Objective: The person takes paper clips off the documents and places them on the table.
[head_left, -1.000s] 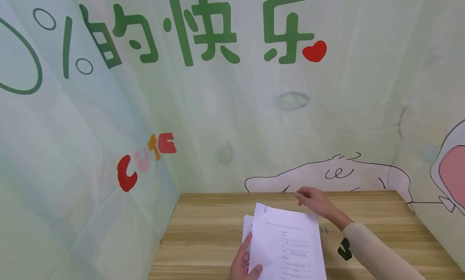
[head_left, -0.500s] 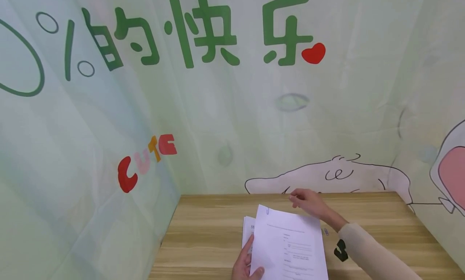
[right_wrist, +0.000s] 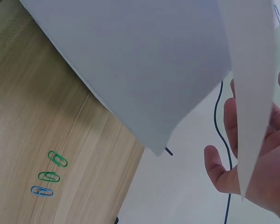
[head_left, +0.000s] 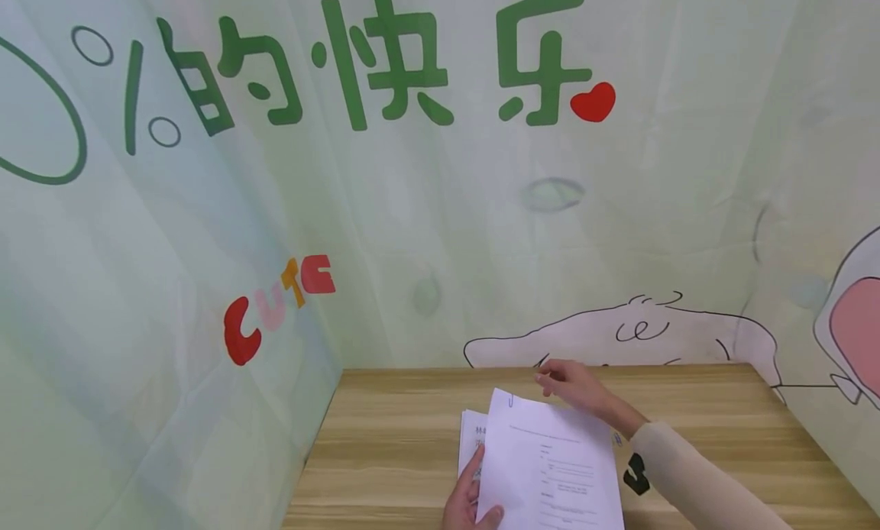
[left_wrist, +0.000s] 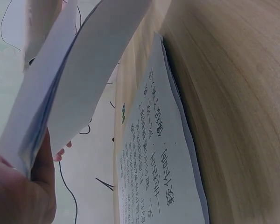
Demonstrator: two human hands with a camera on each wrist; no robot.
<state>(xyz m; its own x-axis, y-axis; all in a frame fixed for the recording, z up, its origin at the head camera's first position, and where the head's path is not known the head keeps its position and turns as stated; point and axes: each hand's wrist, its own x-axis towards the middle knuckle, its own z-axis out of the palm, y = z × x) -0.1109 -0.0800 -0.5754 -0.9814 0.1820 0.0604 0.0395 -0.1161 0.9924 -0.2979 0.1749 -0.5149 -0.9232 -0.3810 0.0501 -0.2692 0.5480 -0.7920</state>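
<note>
My left hand (head_left: 470, 499) grips a small stack of printed sheets (head_left: 550, 469) at its left edge, thumb in front. A paper clip (head_left: 511, 401) sits on the top edge near the left corner. The sheets tilt up off the table, bowed apart in the left wrist view. My right hand (head_left: 574, 385) is at the far top edge, fingers loosely bent. In the right wrist view a sheet's edge crosses in front of that hand, partly hiding the palm, with thumb and fingers apart. Below lie other papers (left_wrist: 154, 140) bearing Chinese writing.
Two green paper clips (right_wrist: 49, 177) and a blue paper clip (right_wrist: 42, 191) lie on the wooden table (head_left: 385, 438), right of the sheets. A printed fabric curtain (head_left: 426, 209) rises behind the table's far edge. A black piece (head_left: 635, 473) shows at my right wrist.
My right hand has moved left along the top edge of the sheets. The sheets in my left hand have shifted slightly right, showing more of the papers beneath.
</note>
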